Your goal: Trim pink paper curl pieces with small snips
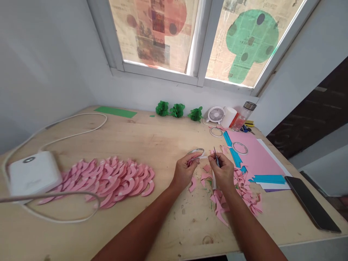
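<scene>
My left hand (184, 172) is closed around a roll of tape (199, 150), with a bit of pink paper showing at the fingers. A short white tape strip (203, 157) stretches from it to the fingertips of my right hand (222, 170). That right hand also grips scissors (216, 156), their dark pointed blades upward; their handles are mostly hidden in the palm. Under and beside the right hand lie pink paper scraps (246, 190). To the left, a fanned heap of curved pink paper pieces (119, 181) rests on the wooden table (168, 221).
A white power bank (35, 174) with a looping cable stands at left. Three green paper pompoms (177, 110) line the wall near a small fan (216, 114) and glass bottle (244, 116). Pink sheets (258, 156), a tape roll (240, 147) and a phone (312, 204) lie at right.
</scene>
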The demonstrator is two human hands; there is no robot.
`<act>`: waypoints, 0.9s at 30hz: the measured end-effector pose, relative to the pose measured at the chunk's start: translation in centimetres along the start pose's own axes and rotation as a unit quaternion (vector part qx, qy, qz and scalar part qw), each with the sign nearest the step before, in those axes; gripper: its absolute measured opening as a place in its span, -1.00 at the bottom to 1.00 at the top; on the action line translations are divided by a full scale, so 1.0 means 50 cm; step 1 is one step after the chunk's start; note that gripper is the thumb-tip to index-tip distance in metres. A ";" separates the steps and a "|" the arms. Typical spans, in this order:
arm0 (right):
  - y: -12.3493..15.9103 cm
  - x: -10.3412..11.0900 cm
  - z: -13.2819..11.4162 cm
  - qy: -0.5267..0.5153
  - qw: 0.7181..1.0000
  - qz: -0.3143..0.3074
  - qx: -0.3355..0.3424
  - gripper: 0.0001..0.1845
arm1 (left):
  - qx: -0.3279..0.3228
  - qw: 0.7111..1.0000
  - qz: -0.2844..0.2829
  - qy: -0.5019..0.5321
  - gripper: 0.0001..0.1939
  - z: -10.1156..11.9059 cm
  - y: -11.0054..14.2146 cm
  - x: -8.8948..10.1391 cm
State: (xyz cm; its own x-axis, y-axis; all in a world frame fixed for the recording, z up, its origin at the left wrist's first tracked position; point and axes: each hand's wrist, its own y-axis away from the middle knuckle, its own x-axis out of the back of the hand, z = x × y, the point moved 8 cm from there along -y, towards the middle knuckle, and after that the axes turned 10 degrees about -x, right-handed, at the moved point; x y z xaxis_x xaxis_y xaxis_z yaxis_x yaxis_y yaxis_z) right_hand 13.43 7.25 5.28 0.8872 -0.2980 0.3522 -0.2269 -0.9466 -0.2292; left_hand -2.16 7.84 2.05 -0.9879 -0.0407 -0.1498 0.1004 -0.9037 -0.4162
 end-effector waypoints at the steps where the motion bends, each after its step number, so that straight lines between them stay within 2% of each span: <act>1: -0.002 0.003 0.001 -0.001 1.000 0.007 -0.002 -0.78 | -0.010 1.000 -0.003 -0.006 -0.75 0.003 0.001 -0.001; 9: -0.004 0.009 0.005 -0.007 0.999 0.027 -0.020 -0.79 | -0.048 0.998 -0.019 -0.043 -0.78 0.022 0.004 -0.008; 12: -0.008 0.008 0.012 -0.029 0.999 0.026 -0.025 -0.77 | -0.038 0.999 -0.008 -0.037 -0.78 0.018 0.003 -0.004; 16: -0.016 0.012 0.030 -0.089 0.994 0.024 -0.064 -0.62 | 0.002 0.999 0.032 -0.007 -0.79 0.001 -0.001 0.011; 18: -0.017 0.004 0.033 -0.103 0.991 -0.008 -0.085 -0.58 | 0.029 0.998 0.049 0.012 -0.78 -0.008 -0.002 0.017; 23: -0.004 -0.036 0.021 -0.118 0.980 -0.134 -0.094 -0.63 | 0.078 0.993 0.058 0.070 -0.73 -0.010 0.001 0.014; 27: -0.001 -0.046 0.023 -0.103 0.978 -0.151 -0.098 -0.62 | 0.089 0.989 0.073 0.089 -0.74 -0.004 0.002 0.016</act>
State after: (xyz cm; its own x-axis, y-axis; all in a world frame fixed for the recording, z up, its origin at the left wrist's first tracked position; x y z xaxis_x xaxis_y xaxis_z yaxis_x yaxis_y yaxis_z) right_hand 11.88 8.11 3.42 0.9834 0.0102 0.1814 0.0027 -0.9991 0.0420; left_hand -2.93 7.82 1.70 -0.9264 -0.1153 -0.3584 0.2025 -0.9552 -0.2159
